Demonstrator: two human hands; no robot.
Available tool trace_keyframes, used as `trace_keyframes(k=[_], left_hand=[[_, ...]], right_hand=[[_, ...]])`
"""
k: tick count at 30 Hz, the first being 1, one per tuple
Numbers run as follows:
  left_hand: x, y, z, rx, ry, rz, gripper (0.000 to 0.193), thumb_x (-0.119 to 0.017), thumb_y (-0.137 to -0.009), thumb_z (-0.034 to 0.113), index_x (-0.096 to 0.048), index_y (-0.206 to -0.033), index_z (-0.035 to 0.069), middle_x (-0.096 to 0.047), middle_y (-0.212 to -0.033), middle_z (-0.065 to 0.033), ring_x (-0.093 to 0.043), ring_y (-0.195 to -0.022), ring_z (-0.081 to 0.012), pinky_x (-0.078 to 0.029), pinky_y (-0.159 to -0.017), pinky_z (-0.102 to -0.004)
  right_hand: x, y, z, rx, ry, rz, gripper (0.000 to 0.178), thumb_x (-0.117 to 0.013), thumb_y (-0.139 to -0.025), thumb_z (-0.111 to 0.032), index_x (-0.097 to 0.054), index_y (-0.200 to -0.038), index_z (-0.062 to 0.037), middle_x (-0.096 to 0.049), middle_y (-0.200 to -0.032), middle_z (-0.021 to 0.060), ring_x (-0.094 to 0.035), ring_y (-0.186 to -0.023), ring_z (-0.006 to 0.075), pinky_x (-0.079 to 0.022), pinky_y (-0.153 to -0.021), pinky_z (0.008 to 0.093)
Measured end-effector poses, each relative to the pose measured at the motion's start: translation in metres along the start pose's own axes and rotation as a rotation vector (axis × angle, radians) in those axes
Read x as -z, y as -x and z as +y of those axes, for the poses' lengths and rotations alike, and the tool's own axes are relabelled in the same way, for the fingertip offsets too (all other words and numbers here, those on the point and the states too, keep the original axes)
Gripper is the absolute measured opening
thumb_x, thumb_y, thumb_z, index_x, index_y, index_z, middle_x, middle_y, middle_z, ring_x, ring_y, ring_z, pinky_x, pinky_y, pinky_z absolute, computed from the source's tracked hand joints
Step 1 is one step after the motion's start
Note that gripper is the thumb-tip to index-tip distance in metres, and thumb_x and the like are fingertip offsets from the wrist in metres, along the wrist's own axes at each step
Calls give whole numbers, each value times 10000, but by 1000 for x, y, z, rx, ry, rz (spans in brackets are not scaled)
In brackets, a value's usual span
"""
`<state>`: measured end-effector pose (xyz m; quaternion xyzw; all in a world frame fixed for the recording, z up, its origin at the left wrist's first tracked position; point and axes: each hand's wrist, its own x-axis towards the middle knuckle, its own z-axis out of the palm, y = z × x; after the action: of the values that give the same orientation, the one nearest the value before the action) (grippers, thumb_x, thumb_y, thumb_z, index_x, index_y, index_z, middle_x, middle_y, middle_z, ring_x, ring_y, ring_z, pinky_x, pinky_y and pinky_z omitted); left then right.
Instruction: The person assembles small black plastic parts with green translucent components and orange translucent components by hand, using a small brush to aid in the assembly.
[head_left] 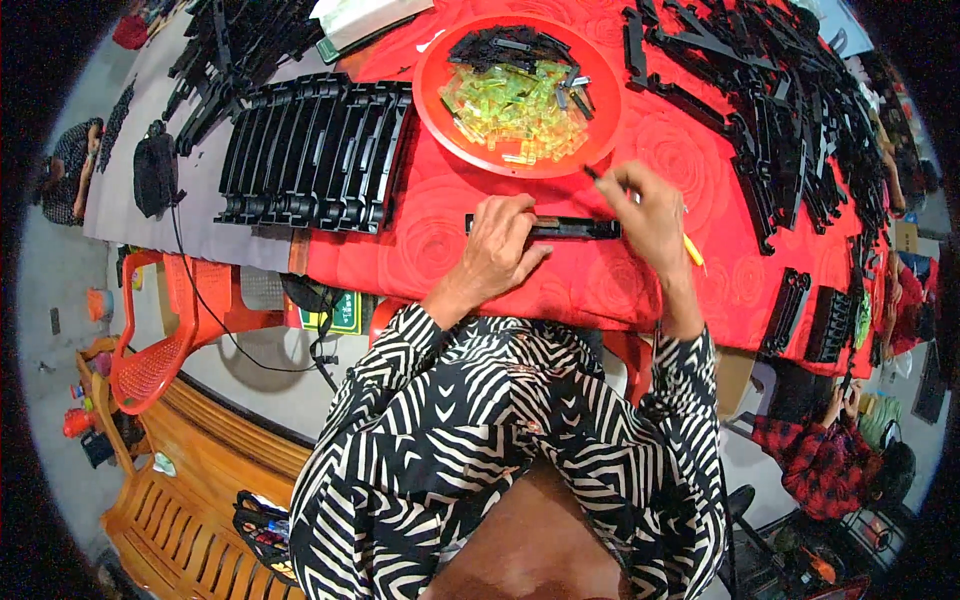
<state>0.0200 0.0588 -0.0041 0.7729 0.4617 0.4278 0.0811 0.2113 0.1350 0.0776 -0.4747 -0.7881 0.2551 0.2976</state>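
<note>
A long, narrow black plastic housing (575, 228) lies crosswise on the red tablecloth in front of me. My left hand (497, 245) has its fingers curled over the left part of it, holding it against the table. Just above its right end is my right hand (650, 215), fingers closed on a small dark piece (592, 173) that sticks out toward the bowl. Beside the right wrist shows a yellow stick (694, 250); whether the hand holds it cannot be made out. Ahead stands a red bowl (440, 135) with small clear yellowish pieces (520, 115) and black parts (500, 45).
A row of black housings (310, 150) stands at left, near a black pouch (155, 172) with a cord. Black parts are heaped far left (235, 50) and right (780, 110). A red chair (150, 370) and wooden bench (200, 520) are left; another person (825, 455) sits right.
</note>
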Motion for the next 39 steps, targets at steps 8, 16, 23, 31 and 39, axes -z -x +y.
trace_keyframes(k=[8,16,23,31,39], left_hand=[[23,12,37,746,732,-50,181,-666,-832,112,-538,-898,3,-598,-727,-44,-561,-629,-85,-467,-570,-233],[23,30,36,766,760,-127,51,-628,-833,42,-585,-830,15,-593,-716,-1,-541,-670,-45,-437,-600,-207],[18,21,41,513,566,-90,72,-647,-805,23,-604,-857,0,-622,-760,-54,-591,-719,-93,-480,-648,-241],[16,11,37,384,380,19,194,-667,-735,29,-576,-904,-2,-588,-807,-108,-576,-760,-257,-455,-680,-341],[10,22,-1,105,-197,74,170,-662,-704,5,-600,-862,14,-591,-895,-101,-535,-812,-277,-414,-727,-375]], right_hand=[[-35,82,-8,375,319,11,146,-696,-753,-119,-576,-818,-68,-545,-724,74,-576,-591,228,-451,-491,323],[-50,86,-7,-3,-164,-119,137,-701,-752,-86,-601,-834,-38,-591,-726,24,-558,-590,133,-441,-509,269],[-48,88,0,-577,-632,-221,113,-673,-815,-111,-608,-796,-20,-596,-679,-4,-519,-574,56,-423,-529,214],[-49,78,-2,-532,-661,-120,119,-660,-820,-108,-610,-760,-18,-589,-644,3,-529,-565,63,-431,-513,227],[-45,41,9,-426,-382,-128,175,-649,-775,-147,-599,-704,4,-556,-562,27,-486,-516,89,-400,-484,283]])
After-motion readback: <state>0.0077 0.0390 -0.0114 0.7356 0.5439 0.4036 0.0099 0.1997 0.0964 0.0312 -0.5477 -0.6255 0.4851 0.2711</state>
